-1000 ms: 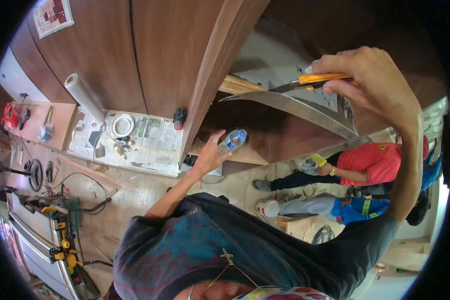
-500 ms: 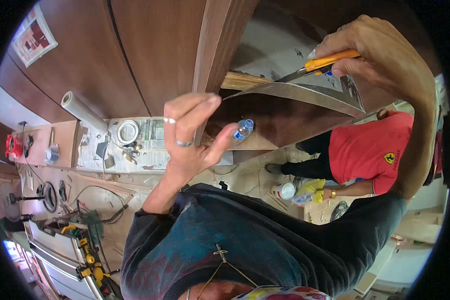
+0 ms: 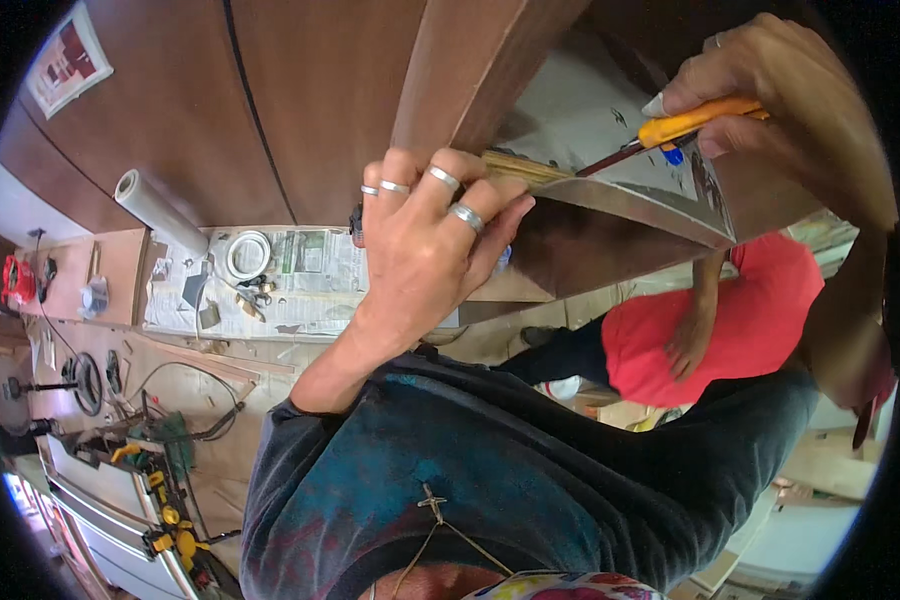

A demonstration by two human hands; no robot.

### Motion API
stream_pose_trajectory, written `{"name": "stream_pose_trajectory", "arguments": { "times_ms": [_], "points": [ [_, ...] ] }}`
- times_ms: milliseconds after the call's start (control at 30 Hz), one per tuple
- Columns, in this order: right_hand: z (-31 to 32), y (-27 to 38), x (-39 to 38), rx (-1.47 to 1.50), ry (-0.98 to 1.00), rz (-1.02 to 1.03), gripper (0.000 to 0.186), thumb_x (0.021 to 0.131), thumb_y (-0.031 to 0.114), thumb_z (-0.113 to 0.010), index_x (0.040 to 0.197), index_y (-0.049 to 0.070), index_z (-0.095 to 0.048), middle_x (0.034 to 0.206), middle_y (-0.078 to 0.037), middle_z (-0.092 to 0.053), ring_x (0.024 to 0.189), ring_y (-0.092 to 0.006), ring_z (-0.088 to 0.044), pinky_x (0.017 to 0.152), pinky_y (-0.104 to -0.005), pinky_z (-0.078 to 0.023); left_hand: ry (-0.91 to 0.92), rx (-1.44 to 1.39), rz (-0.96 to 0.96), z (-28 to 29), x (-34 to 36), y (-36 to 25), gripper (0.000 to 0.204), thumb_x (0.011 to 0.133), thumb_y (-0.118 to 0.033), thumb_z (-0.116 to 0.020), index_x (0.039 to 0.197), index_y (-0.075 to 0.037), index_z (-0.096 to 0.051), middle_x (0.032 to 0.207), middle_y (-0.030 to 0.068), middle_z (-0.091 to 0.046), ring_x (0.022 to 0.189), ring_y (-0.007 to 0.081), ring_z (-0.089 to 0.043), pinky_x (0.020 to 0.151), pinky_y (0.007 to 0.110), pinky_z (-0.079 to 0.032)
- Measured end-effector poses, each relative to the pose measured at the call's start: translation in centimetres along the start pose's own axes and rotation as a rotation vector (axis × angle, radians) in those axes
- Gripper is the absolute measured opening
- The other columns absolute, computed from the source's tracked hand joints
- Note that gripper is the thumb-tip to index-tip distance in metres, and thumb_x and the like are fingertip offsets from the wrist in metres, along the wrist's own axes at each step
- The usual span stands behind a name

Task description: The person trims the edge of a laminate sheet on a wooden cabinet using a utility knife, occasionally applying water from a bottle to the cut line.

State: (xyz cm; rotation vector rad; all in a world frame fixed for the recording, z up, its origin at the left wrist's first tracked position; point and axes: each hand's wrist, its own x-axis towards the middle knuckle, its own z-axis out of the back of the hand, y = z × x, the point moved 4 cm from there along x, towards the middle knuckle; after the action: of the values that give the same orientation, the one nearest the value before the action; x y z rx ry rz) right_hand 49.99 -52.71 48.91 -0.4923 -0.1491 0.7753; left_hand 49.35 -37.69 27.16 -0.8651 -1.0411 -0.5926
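My right hand (image 3: pixel 760 100) grips an orange-handled utility knife (image 3: pixel 685 125), its long thin blade reaching down-left to a thin curved grey-brown strip (image 3: pixel 650 205) along the edge of a wooden cabinet (image 3: pixel 610 240). My left hand (image 3: pixel 425 240), with silver rings, has its fingers pinched at the left end of that strip, by a pale, layered wood edge (image 3: pixel 520 165). A plastic bottle (image 3: pixel 502 260) behind my left hand is mostly hidden. Above the strip lies a grey panel (image 3: pixel 580 110) with dark smudges.
A bench covered with newspaper (image 3: pixel 310 280) holds a white roll (image 3: pixel 160 212), a tape ring (image 3: pixel 248 257) and small tools. A power saw (image 3: pixel 160 500), hose and wood offcuts lie on the floor (image 3: pixel 220 420) at lower left. A co-worker in a red shirt (image 3: pixel 710 330) is below at the right.
My left hand has moved up from the bottle to the strip's left end, and its fingers have closed there. My right hand has shifted up and right. The co-worker in red has changed posture.
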Motion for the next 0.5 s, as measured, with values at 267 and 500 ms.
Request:
{"name": "stream_pose_trajectory", "arguments": {
  "times_ms": [267, 500],
  "points": [
    [0.8, -1.2, 0.6, 0.091, 0.111, 0.019, 0.028, 0.078, 0.007, -0.074, 0.106, 0.006, -0.076, 0.094, -0.011, -0.073, 0.083, -0.0266, -0.067, 0.08, -0.0402, -0.05, -0.157, -0.013, -0.148, -1.0, -1.6, -0.9, 0.025, 0.068, -0.012, -0.081, 0.091, -0.012, -0.072, 0.083, -0.005, -0.06, 0.082, 0.0163, -0.056, 0.075, 0.035, -0.037],
    [0.4, 1.6, 1.9, -0.006, 0.21, -0.06, 0.033, 0.077, 0.008, -0.076, 0.11, 0.009, -0.076, 0.095, -0.012, -0.073, 0.084, -0.0298, -0.067, 0.076, -0.0409, -0.051, -0.152, 0.053, -0.195, -1.2, -2.2, -1.5, 0.027, 0.068, -0.011, -0.077, 0.094, -0.011, -0.072, 0.081, -0.0058, -0.059, 0.076, 0.0145, -0.055, 0.074, 0.035, -0.037]
  ]
}}
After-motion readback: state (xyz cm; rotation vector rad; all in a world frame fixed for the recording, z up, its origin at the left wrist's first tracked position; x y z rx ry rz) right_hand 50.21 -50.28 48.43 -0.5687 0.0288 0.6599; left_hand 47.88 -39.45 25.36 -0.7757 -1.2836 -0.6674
